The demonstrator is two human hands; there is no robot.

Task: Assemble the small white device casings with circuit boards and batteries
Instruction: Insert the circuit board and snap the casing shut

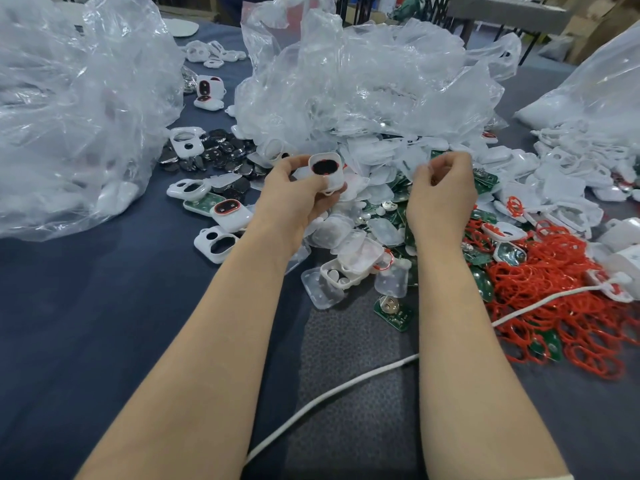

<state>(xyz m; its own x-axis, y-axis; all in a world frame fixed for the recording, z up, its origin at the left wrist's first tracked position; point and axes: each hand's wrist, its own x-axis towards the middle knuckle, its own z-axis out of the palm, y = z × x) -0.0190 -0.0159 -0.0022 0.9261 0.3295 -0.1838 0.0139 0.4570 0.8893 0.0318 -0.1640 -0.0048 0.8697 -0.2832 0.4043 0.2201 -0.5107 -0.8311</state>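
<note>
The left grip [298, 195] pinches one white casing [325, 171] between thumb and fingertips, with its dark, red-ringed opening facing the camera. The right grip [441, 192] is just to the right and not touching it; its fingers are curled, but I cannot tell whether they hold anything. Four loose casings [216, 244] lie singly on the bench [104, 306] to the left. There are three clear bags [69, 116] and one white cable [329, 393]. The red rings [554, 289], green circuit boards [394, 315] and black batteries [221, 150] are heaped beyond counting.
</note>
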